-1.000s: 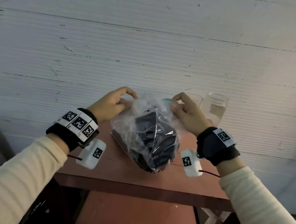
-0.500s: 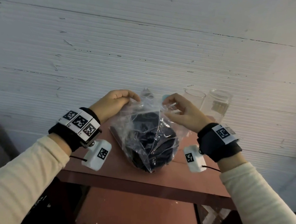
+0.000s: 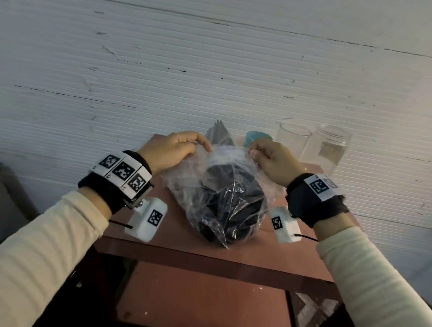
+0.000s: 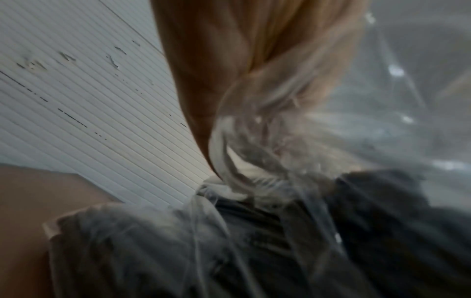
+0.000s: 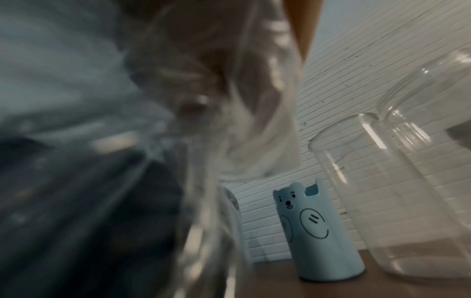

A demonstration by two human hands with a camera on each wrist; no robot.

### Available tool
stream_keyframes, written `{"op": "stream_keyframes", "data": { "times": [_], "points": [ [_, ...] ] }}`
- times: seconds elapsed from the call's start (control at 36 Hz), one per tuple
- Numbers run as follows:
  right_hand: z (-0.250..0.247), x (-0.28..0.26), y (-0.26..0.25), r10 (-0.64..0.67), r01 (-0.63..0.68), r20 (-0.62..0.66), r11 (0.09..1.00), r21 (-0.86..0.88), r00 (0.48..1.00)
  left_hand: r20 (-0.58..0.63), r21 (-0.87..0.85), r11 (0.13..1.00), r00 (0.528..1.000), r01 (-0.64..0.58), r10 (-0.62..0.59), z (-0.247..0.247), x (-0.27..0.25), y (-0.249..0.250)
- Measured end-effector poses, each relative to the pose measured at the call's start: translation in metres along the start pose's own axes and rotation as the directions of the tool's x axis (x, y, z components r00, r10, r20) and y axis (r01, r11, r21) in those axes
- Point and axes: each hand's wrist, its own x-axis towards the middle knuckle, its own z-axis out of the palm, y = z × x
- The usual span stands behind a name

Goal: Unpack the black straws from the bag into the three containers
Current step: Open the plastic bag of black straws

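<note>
A clear plastic bag full of black straws stands on the reddish-brown table. My left hand pinches the bag's top edge on the left, and my right hand pinches it on the right, so the mouth is stretched between them. The left wrist view shows crumpled film of the bag under my fingers, with the straws dark below. Behind the bag stand a light blue bear-shaped holder, a clear glass and a clear jar.
A white ribbed wall rises right behind the table. The three containers crowd the table's back right corner. A grey folded thing sticks up behind the bag. The table's front edge is close to me, with a lower shelf beneath.
Both hands have shifted along the bag's top edge and pulled it apart; the crumpled mouth now lies stretched flat between them. The bag stays on the table.
</note>
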Motion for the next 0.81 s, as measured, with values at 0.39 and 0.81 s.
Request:
{"op": "stream_keyframes", "data": {
  "times": [0.39, 0.81],
  "points": [
    [-0.016, -0.042, 0.001, 0.049, -0.049, 0.004, 0.999, 0.017, 0.999, -0.024, 0.056, 0.998, 0.999, 0.041, -0.040, 0.008, -0.010, -0.007],
    [-0.025, -0.088, -0.024, 0.222, -0.217, 0.033, 0.970, -0.113, 0.975, 0.046, -0.326, 0.944, 0.998, 0.043, -0.030, 0.013, -0.056, 0.000]
  ]
}}
